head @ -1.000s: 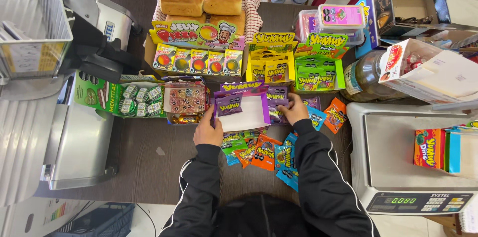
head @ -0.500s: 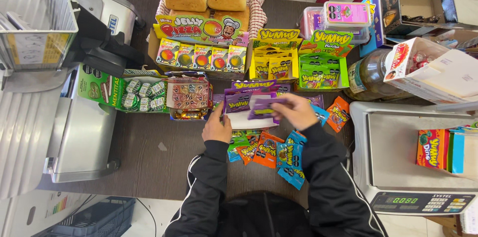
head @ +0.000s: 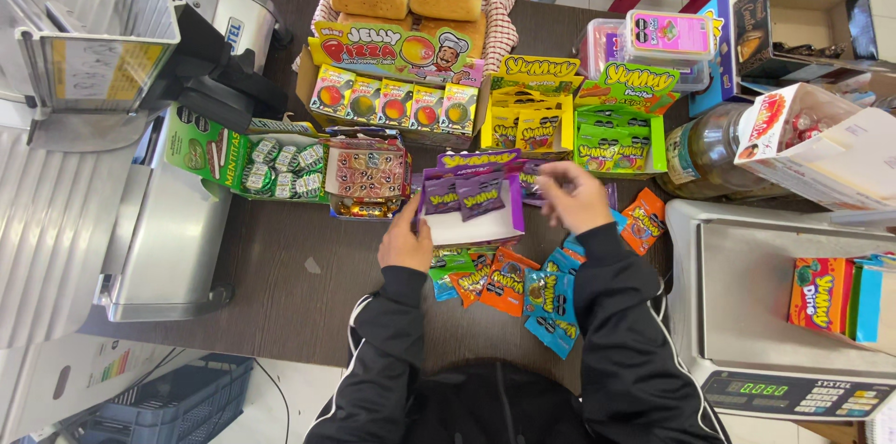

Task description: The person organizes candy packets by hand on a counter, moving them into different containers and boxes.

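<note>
Hands are both working at the purple display box [head: 471, 206], sitting mid-counter between the red candy box [head: 366, 173] and the green display box [head: 621, 131]. Your left hand [head: 406, 240] is bracing the box's left edge, fingers wrapped on the cardboard, partly closed. Your right hand [head: 571, 197] is hovering at the box's right end, fingers curled loosely; can't tell whether it's pinching a packet or holding nothing. Purple packets [head: 465, 192] are standing upright inside, near the back wall.

You're doing the stocking step, by the look of it. Keep the left hand pinning the box so it isn't sliding on the dark counter [head: 280, 285]. Be feeding packets in upright, faces forward, row by row from the back. Loose packets [head: 509, 285] are lying just below the box, near your sleeves; watch you aren't dragging them off the edge. The glass jar [head: 711, 156] is standing close on the right, so be keeping that elbow tucked.
</note>
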